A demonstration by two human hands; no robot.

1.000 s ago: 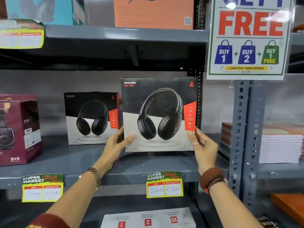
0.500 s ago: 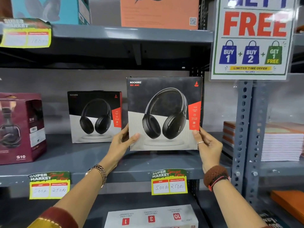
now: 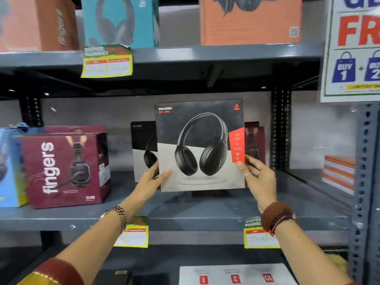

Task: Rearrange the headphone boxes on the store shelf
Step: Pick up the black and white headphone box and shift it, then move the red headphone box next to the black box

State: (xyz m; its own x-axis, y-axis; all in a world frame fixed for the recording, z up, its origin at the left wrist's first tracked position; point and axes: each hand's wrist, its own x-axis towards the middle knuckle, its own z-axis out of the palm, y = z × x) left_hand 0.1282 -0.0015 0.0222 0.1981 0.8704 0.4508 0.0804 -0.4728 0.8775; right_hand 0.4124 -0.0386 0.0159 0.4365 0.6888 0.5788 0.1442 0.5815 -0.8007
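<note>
I hold a black-and-white Rockerz headphone box (image 3: 200,145) upright above the grey middle shelf (image 3: 185,210). My left hand (image 3: 152,179) grips its lower left corner and my right hand (image 3: 258,177) grips its lower right edge. Behind it stands a second identical box (image 3: 143,149), mostly hidden. A maroon box (image 3: 255,140) peeks out behind the held box's right edge. A maroon "fingers" headset box (image 3: 63,167) stands at the left of the same shelf.
A blue box (image 3: 10,165) stands at the far left. Orange (image 3: 249,19), teal (image 3: 121,21) and another orange box (image 3: 37,23) stand on the upper shelf. A promo sign (image 3: 353,48) hangs at right over a perforated upright (image 3: 364,182). Stacked notebooks (image 3: 338,173) lie beyond it.
The held box has shifted left, now in front of the second Rockerz box and covering most of it. The view has panned, showing more of the left shelf and the upper boxes.
</note>
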